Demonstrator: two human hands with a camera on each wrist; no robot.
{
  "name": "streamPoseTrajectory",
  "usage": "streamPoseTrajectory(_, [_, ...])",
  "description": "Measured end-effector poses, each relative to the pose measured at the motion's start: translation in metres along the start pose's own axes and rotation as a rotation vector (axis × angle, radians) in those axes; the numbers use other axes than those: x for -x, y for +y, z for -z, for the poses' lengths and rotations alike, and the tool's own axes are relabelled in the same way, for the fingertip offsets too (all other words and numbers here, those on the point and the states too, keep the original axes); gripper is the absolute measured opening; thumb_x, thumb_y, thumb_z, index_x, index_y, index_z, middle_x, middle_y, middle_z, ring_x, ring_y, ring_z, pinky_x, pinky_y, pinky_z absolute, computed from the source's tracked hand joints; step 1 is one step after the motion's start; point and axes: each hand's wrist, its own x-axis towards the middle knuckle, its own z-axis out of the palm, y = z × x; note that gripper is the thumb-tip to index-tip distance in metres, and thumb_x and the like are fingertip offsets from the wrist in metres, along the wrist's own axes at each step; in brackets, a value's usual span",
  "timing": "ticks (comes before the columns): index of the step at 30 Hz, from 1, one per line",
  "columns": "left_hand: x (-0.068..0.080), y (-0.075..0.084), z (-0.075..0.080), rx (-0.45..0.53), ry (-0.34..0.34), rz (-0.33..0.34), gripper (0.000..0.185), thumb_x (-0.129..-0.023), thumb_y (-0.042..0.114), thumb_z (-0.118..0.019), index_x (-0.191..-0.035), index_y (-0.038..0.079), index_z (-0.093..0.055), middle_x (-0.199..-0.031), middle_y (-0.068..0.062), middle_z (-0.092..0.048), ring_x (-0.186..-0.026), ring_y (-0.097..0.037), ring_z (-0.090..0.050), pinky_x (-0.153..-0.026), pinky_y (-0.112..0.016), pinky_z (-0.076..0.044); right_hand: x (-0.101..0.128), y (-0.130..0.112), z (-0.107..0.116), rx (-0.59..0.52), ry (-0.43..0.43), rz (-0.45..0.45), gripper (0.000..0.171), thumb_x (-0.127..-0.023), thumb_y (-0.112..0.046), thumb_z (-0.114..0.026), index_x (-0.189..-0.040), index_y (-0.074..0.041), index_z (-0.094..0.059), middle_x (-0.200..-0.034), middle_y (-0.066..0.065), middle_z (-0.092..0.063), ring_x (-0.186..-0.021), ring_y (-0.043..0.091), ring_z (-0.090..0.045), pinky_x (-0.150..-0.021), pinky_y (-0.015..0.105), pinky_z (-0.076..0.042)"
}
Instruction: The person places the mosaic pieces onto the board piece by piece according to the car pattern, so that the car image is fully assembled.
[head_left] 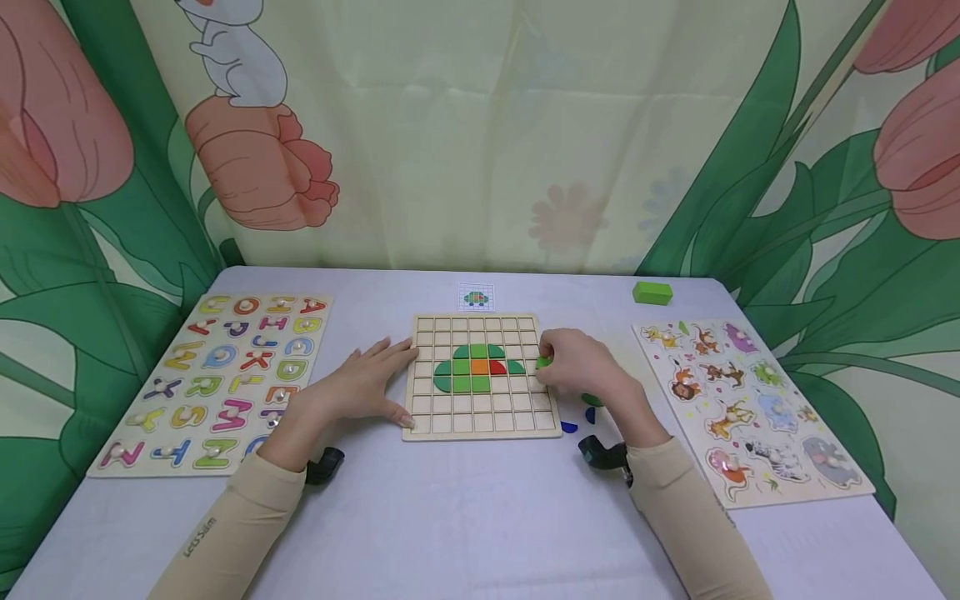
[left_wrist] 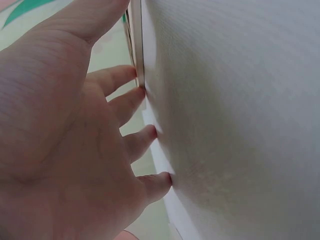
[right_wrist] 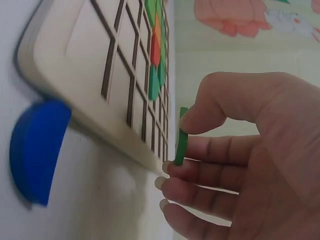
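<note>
A wooden grid board [head_left: 450, 423] lies mid-table, bearing a domed pattern of green, orange and red pieces [head_left: 471, 383]. My left hand [head_left: 352, 383] rests at its left edge, fingers spread; in the left wrist view the fingertips [left_wrist: 150, 131] touch the edge and tabletop. At the right edge, my right hand [head_left: 588, 364] pinches a thin green puzzle piece [right_wrist: 181, 142] between thumb and fingers, held on edge beside the board. Near that hand lie a dark green piece [head_left: 592, 400] and two blue pieces, one a half-round blue piece [right_wrist: 40, 152] close to the board's corner.
Behind the board lies a small pattern card [head_left: 476, 297]. A letter puzzle board [head_left: 168, 431] occupies the left side, partly behind my left forearm. An animal puzzle board [head_left: 708, 397] lies at the right, with a green block [head_left: 652, 292] beyond it. A printed curtain [head_left: 450, 167] hangs behind.
</note>
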Motion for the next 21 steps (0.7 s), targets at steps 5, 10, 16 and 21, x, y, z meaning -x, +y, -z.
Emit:
streamPoseTrajectory(5, [0.000,0.001,0.000,0.000,-0.002,-0.001,0.118,-0.063,0.064,-0.083,-0.157,0.016,-0.029,-0.167,-0.005,-0.021,-0.155,-0.039,-0.011,-0.117,-0.073,-0.012,0.002,-0.014,-0.007,0.025,0.001,0.042,0.016,-0.075,-0.017,-0.067,-0.089,-0.014,-0.062,-0.079,0.002,-0.057,-0.069,0.018,-0.052,-0.053,0.029,-0.036])
streamPoseTrajectory(10, [-0.001,0.000,-0.001,0.001,-0.001,0.002,0.119,-0.062,0.065,-0.083,-0.157,0.017,-0.030,-0.167,-0.004,-0.021,-0.155,-0.038,-0.010,-0.117,-0.072,-0.012,0.004,-0.026,-0.016,0.067,-0.010,0.085,0.015,-0.076,-0.017,-0.067,-0.090,-0.016,-0.062,-0.082,0.000,-0.058,-0.073,0.018,-0.052,-0.056,0.029,-0.038])
streamPoseTrajectory(16, [-0.002,-0.001,-0.001,0.002,-0.001,0.003,0.120,-0.061,0.067,-0.082,-0.157,0.017,-0.030,-0.167,-0.004,-0.021,-0.155,-0.039,-0.010,-0.117,-0.072,-0.012,0.009,-0.037,-0.023,0.106,0.001,0.141,0.012,-0.077,-0.013,-0.065,-0.087,-0.018,-0.061,-0.082,-0.002,-0.058,-0.072,0.017,-0.052,-0.057,0.029,-0.040])
streamPoseTrajectory(21, [-0.001,-0.001,-0.001,0.002,-0.004,0.004,0.121,-0.061,0.067,-0.082,-0.157,0.017,-0.030,-0.167,-0.004,-0.021,-0.155,-0.039,-0.010,-0.117,-0.072,-0.012,0.011,-0.043,-0.028,0.120,0.022,0.179,0.011,-0.080,-0.013,-0.066,-0.089,-0.017,-0.063,-0.086,-0.004,-0.060,-0.073,0.017,-0.053,-0.059,0.028,-0.044])
